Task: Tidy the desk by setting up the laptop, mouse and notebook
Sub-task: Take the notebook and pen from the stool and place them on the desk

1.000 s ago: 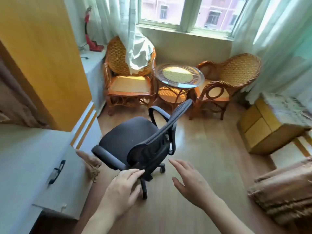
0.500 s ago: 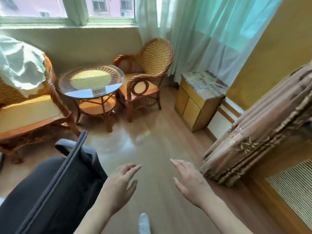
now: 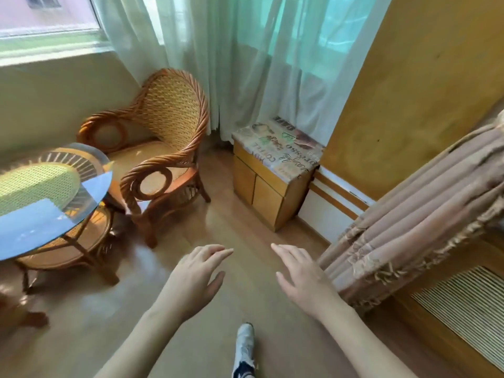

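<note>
Left hand [image 3: 195, 279] and right hand [image 3: 302, 279], both open and empty, held side by side above the floor [image 3: 218, 219] facing a chair [image 3: 163, 148] and cabinet [image 3: 270, 181]; laptop, mouse, notebook and desk lie out of view, direction undeterminable.

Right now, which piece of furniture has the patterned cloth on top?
The small wooden cabinet by the curtain; printed cloth covers its top. The wicker chair is bare, and the round table has glass.

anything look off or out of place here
Nothing looks spilled or broken. The only mismatch: no desk, laptop, mouse or notebook is in view. Both hands, left and right, are open and empty above bare floor.
</note>
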